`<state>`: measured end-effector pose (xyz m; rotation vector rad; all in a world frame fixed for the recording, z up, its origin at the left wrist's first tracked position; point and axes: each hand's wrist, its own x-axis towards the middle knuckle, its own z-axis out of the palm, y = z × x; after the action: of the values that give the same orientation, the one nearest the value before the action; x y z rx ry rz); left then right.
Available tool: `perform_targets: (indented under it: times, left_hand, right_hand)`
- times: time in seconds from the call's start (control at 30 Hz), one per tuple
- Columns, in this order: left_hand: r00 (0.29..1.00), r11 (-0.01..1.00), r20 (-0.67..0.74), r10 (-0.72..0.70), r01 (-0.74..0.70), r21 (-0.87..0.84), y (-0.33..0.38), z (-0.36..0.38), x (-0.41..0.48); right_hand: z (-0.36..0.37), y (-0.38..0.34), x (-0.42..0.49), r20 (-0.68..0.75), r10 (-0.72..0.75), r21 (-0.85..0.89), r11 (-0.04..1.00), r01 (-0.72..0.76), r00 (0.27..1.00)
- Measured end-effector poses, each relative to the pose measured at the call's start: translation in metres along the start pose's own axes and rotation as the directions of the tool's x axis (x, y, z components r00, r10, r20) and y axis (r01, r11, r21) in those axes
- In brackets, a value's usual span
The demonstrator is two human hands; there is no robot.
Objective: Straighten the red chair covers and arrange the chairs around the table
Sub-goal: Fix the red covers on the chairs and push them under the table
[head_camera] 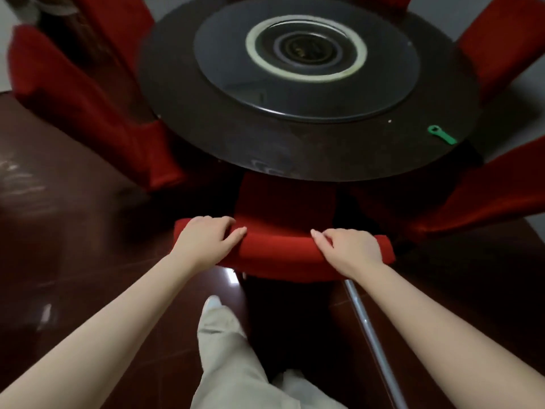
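While the far-left chair (112, 22) and the left chair (73, 93) stand close to the round counter (295, 154), blur hides whether their red covers lie smooth. The left grip (206, 240) curls over the top rail of the near chair (283, 202), its fingers wrapped onto the red cover (280, 246). The right grip (348, 249) holds the same rail further along, fingers likewise bent onto the cloth. Between the 2 grips the cover looks snug, and the seat sits partly under the counter's rim, so I judge this chair nearly placed. A metal pole (371, 335) slants just beside it. On the right, the upper right chair (507, 39) faces the rim. The lower right chair (486, 196) sits angled with its skirt flaring and probably needs squaring up. A green bottle opener (441, 134) lies on the counter near that side. Chairs at the far edge barely show.
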<state>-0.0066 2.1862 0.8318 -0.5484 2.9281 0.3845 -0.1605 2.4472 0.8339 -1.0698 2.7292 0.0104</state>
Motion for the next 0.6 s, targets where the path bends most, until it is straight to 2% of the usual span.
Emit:
perform_targets:
  times: [0.1,0.2,0.27,0.43,0.6]
  left_hand:
    - [0.991,0.992,-0.111,-0.076,0.087,0.097,0.014,0.012,-0.003]
    - [0.988,0.981,-0.087,-0.131,0.142,0.131,0.029,0.014,0.014]
    - [0.989,0.986,-0.119,-0.092,0.107,0.126,0.028,0.019,0.019]
    - [0.953,0.990,-0.300,0.052,-0.009,0.144,0.015,0.028,0.026]
    - [0.947,0.981,-0.312,0.081,-0.019,0.195,-0.019,0.016,0.054]
  right_hand:
    - [0.000,0.013,-0.002,-0.014,-0.004,-0.051,0.999,0.003,1.000]
    - [-0.001,0.031,-0.009,-0.060,0.056,-0.099,0.993,-0.061,0.997]
    - [0.004,0.034,-0.011,-0.096,0.083,-0.129,0.987,-0.095,0.992]
    - [0.015,0.027,0.000,-0.176,0.123,-0.118,0.982,-0.145,0.977]
    - [0.013,-0.001,0.024,-0.211,0.120,-0.077,0.987,-0.139,0.970]
